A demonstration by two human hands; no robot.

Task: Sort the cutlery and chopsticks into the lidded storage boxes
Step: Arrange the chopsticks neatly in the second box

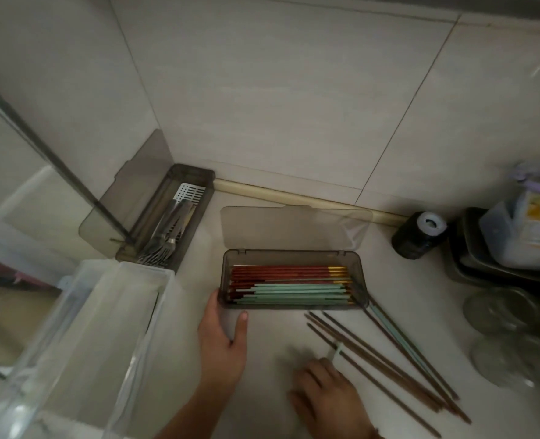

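Hands (325, 397) by slim wood chopsticks (389, 365)

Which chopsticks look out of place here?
A teal chopstick and a brown one lean over the chopstick box at its right corner, ends on the counter; the loose brown chopsticks lie splayed there.
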